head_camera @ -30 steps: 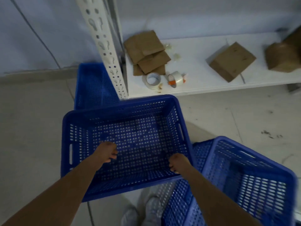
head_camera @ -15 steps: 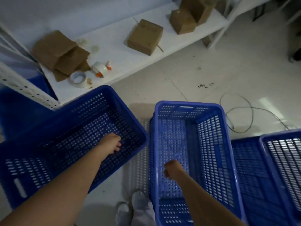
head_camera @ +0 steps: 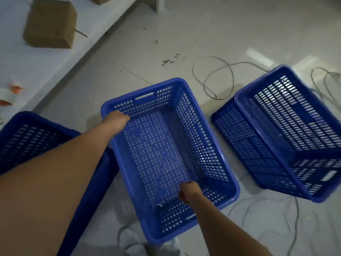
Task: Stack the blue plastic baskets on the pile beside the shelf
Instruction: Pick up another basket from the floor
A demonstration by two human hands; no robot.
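A blue perforated basket (head_camera: 166, 154) sits on the floor in the middle of the view. My left hand (head_camera: 115, 121) is curled over the rim at its far left corner. My right hand (head_camera: 188, 193) is a fist inside the basket, close to the near wall, and I see nothing in its grip. Another blue basket (head_camera: 27, 137) lies at the left, partly under my left forearm. At the right, a tilted blue basket (head_camera: 295, 126) leans on a lower one (head_camera: 238, 137).
A white shelf board (head_camera: 46, 74) runs along the upper left and carries a cardboard box (head_camera: 49, 24) and orange-marked tape (head_camera: 14, 88). Thin grey cables (head_camera: 212, 76) loop over the pale floor behind and around the right-hand baskets. My shoes (head_camera: 132, 241) are at the bottom edge.
My view has swung right, away from the shelf post. My left hand left the left basket and now grips the middle basket's far corner. My right hand stays inside the middle basket.
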